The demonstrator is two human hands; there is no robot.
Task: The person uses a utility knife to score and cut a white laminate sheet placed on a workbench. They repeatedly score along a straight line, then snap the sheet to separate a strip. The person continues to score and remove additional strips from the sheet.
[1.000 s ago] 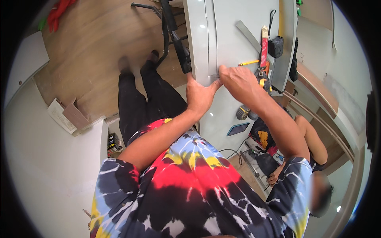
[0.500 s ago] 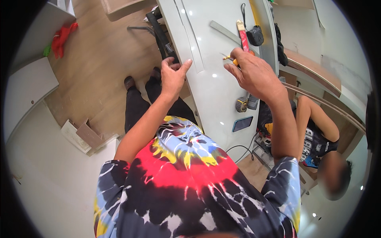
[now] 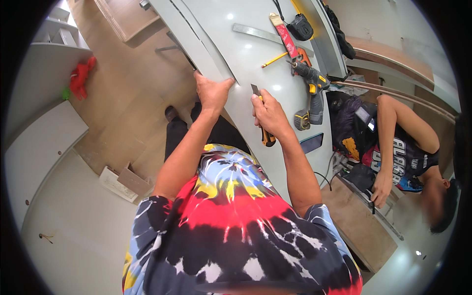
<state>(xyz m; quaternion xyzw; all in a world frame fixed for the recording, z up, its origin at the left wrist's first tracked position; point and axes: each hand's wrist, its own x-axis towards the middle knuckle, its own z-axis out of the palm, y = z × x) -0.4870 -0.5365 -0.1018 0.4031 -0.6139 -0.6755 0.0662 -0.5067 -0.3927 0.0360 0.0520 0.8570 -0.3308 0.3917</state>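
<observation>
My left hand (image 3: 214, 93) grips the near-left edge of a long white panel (image 3: 250, 61), its thumb on top and its fingers at the outer edge. Beside the thumb ends a narrow white strip (image 3: 199, 32) that runs along this edge. In my right hand (image 3: 273, 117) is a yellow-and-black utility knife (image 3: 268, 138), its blade out and pointing away from me, over the panel. A yellow pencil (image 3: 274, 60) lies beyond the knife. My left fingertips are partly hidden behind the edge.
On the panel's right lie a cordless drill (image 3: 314, 83), a red-handled brush (image 3: 284, 37), a metal ruler (image 3: 258, 32), two tape measures (image 3: 302, 119) (image 3: 300, 27) and a phone (image 3: 312, 143). Another person (image 3: 408, 132) sits to the right. A red cloth-like item (image 3: 81, 78) is far left.
My right hand has moved left and nearer to me, from beside the brush, and now shows the knife. My left hand has closed on the panel edge. The view has shifted.
</observation>
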